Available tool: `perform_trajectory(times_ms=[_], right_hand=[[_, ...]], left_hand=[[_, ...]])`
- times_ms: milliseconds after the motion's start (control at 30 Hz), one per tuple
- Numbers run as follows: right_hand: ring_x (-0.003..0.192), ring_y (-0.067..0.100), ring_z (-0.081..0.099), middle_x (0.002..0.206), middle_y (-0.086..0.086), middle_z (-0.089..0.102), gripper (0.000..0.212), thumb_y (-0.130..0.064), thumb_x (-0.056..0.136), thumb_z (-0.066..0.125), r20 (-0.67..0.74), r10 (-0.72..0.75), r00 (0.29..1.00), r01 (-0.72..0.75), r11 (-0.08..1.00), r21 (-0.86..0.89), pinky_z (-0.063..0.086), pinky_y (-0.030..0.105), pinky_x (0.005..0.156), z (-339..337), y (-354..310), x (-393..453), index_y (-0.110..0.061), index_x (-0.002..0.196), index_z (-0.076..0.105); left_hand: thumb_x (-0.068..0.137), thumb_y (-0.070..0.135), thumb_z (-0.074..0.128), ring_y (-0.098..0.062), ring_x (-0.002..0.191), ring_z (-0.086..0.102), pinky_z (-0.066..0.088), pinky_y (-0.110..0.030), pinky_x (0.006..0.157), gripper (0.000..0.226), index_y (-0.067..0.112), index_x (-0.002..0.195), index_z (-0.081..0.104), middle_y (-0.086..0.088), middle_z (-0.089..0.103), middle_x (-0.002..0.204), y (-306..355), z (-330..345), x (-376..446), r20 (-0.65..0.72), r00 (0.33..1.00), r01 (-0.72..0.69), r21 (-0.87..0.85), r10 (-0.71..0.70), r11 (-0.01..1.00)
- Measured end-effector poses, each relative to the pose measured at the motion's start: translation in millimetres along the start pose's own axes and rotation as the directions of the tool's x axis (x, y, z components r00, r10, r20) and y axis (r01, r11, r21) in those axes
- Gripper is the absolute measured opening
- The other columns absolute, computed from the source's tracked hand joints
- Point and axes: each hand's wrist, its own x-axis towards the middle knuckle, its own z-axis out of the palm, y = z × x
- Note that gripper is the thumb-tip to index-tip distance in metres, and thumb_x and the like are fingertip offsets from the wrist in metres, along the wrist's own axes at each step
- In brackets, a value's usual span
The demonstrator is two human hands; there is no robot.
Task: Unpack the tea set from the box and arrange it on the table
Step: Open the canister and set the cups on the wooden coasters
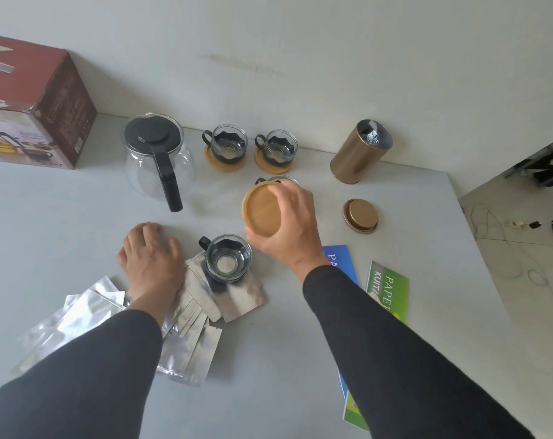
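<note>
My right hand [289, 226] grips a round wooden coaster [261, 209] above the table, partly hiding a glass cup [283, 179] behind it. My left hand [151, 258] rests flat on the table beside silver foil packets [186, 315]. A glass cup with a black holder [228, 259] stands on those packets. Two more cups [229, 143] [279, 146] sit on wooden coasters at the back. A glass teapot with a black lid and handle [159, 160] stands left of them. The red tea set box [31, 106] sits at the far left.
A gold tin [359, 153] stands open at the back right, its lid [360, 215] lying in front of it. Green and blue paper booklets [387, 289] lie by the table's right edge. Cables trail on the floor beyond that edge.
</note>
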Motion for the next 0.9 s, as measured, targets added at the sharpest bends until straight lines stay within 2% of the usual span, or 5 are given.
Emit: perform_trajectory(times_ms=[167, 367, 667, 833, 900], right_hand=[[0.103, 0.034, 0.050, 0.112, 0.015, 0.054, 0.073, -0.042, 0.056, 0.077, 0.179, -0.087, 0.980, 0.087, 0.996, 0.007, 0.042, 0.040, 0.092, 31.9, -21.8, 50.7, -0.006, 0.117, 0.058], [0.114, 0.033, 0.040, 0.124, 0.013, 0.045, 0.079, -0.047, 0.067, 0.071, 0.515, 0.016, 0.857, 0.053, 0.991, -0.120, 0.040, 0.041, 0.094, 80.4, -20.0, 76.6, -0.015, 0.132, 0.039], [0.120, 0.031, 0.035, 0.130, 0.011, 0.043, 0.078, -0.046, 0.069, 0.070, 0.591, 0.090, 0.801, -0.030, 0.993, -0.110, 0.037, 0.038, 0.094, 113.0, -14.8, 74.1, -0.017, 0.134, 0.038], [0.132, 0.030, 0.028, 0.141, 0.012, 0.036, 0.087, -0.052, 0.073, 0.070, 0.646, 0.059, 0.761, -0.025, 0.998, -0.061, 0.033, 0.041, 0.104, 103.1, -12.9, 75.1, -0.018, 0.142, 0.030], [0.133, 0.029, 0.028, 0.141, 0.011, 0.037, 0.083, -0.052, 0.077, 0.067, 0.611, 0.041, 0.790, -0.041, 0.999, -0.014, 0.030, 0.039, 0.107, 93.9, -15.5, 72.4, -0.014, 0.142, 0.031]], left_hand=[[0.088, 0.022, 0.049, -0.027, 0.122, 0.038, 0.023, -0.039, 0.106, 0.030, 0.012, 0.117, 0.051, -0.008, 0.048, 0.125, 4.4, 1.5, -0.8, -0.026, 0.999, 0.019, 0.000, -0.019, 1.000], [0.084, 0.028, 0.042, -0.023, 0.121, 0.040, 0.023, -0.034, 0.105, 0.037, 0.013, 0.117, 0.052, -0.004, 0.048, 0.123, 3.1, 3.2, 0.8, -0.033, 0.999, 0.020, 0.030, -0.019, 0.999], [0.086, 0.023, 0.048, -0.019, 0.119, 0.039, 0.023, -0.031, 0.103, 0.030, 0.016, 0.116, 0.050, 0.001, 0.047, 0.124, 0.7, 5.1, 2.9, -0.038, 0.998, 0.046, 0.061, -0.043, 0.997], [0.087, 0.024, 0.049, -0.020, 0.121, 0.038, 0.023, -0.034, 0.105, 0.032, 0.015, 0.118, 0.050, -0.001, 0.046, 0.125, 1.1, 2.5, 2.7, -0.027, 0.998, 0.052, 0.072, -0.050, 0.996], [0.087, 0.024, 0.048, -0.020, 0.122, 0.037, 0.022, -0.034, 0.106, 0.033, 0.016, 0.119, 0.049, -0.001, 0.045, 0.125, 1.4, 1.6, 3.0, -0.016, 0.999, 0.050, 0.069, -0.049, 0.996]])
